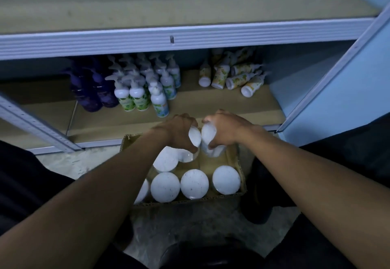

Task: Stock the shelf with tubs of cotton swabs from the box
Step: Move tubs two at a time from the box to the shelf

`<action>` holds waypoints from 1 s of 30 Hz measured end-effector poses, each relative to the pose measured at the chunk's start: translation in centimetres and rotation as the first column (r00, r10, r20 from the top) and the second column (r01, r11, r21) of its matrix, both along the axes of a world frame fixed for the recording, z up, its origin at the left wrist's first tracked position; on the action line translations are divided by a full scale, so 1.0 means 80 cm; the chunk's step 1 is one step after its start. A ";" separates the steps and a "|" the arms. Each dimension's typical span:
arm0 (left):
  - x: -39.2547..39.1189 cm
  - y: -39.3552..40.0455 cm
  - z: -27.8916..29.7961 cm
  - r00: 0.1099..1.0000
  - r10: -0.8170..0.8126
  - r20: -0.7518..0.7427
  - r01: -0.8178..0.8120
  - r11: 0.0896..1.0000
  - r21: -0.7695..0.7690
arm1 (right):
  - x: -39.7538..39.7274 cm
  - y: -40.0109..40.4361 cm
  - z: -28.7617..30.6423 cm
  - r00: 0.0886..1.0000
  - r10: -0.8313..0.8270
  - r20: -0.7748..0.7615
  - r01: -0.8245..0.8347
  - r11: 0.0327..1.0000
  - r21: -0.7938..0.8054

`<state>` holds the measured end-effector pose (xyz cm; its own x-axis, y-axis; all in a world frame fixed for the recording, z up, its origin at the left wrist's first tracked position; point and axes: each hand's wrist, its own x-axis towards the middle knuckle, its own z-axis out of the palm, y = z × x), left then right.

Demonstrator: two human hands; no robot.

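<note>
At the centre of the frame both hands were closed around tubs of cotton swabs, one each, and the two tubs nearly touched. The left hand [179,130] gripped a tilted tub [194,136] from above, its white round end turned toward the camera, with the fingers wrapped over the top and the thumb at the lower edge. The right hand [224,130] clasped a second tub [209,140] just beside it, fingers curled round the side. Both tubs were held over the far end of the cardboard box [236,193], which sat on the floor in the lower middle of the frame. Inside it stood more tubs, white lids up: three in the near row [194,183], another behind them at left [165,159], and one partly hidden under the left forearm (its outline was hard to make out in the dim light). Past the box, the lower shelf [221,108] ran across the middle of the frame with a brown board surface. On it, at left of centre, stood dark purple pump bottles [92,91], then a cluster of white pump bottles with green labels [145,87]. At right of centre several yellow-patterned bottles [234,76] were grouped, some lying on their sides. The upper shelf [168,43] crossed the top of the frame, its board apparently bare.
</note>
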<state>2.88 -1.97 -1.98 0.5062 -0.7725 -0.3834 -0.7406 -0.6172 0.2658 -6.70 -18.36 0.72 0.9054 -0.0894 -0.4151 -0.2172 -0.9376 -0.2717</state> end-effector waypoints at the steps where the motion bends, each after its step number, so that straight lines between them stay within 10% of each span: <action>1: 0.001 0.002 0.014 1.000 -0.002 0.011 0.002 1.000 0.001 | -0.001 0.002 0.013 1.000 0.011 0.012 -0.011 1.000 -0.007; 30: 0.014 0.029 0.412 0.917 0.065 0.394 -0.026 0.994 -0.102 | 0.015 0.013 0.366 0.893 0.174 0.415 -0.087 0.971 -0.221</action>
